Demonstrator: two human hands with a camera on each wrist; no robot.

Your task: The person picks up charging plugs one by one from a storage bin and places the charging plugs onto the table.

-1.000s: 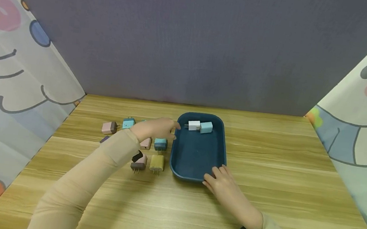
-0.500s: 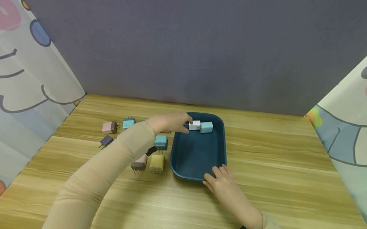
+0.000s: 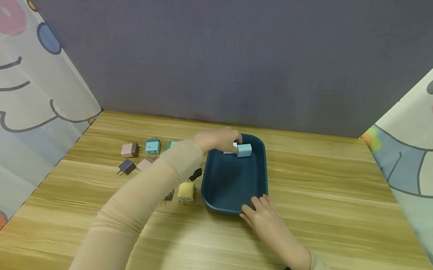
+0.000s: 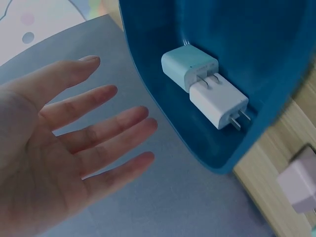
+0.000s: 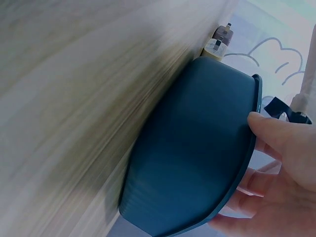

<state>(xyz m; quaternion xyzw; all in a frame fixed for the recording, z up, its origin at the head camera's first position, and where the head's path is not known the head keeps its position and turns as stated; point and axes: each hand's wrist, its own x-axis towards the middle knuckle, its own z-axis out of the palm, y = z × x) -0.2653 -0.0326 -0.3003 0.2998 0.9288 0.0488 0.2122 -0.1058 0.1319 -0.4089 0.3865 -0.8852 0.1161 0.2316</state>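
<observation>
My left hand (image 3: 220,139) reaches over the far left part of a dark blue tray (image 3: 230,190). In the left wrist view its fingers are spread and hold nothing. Inside the tray, a light blue charger plug (image 4: 190,65) and a white charger plug (image 4: 217,100) lie against each other; in the head view the left hand partly covers the white one. My right hand (image 3: 265,218) holds the tray's near right corner. As the right wrist view shows, its thumb (image 5: 266,126) is on the outer side at the rim and its fingers go over the rim.
Left of the tray, several charger plugs lie on the wooden table (image 3: 334,188): a yellow one (image 3: 186,191), a pink one (image 3: 128,150), a blue one (image 3: 153,146) and a dark purple one (image 3: 127,166). My left forearm hides others. A grey panel (image 3: 226,51) stands behind.
My left hand has moved right, from the tray's left rim to over the white charger plug. The right hand and the tray have stayed in place.
</observation>
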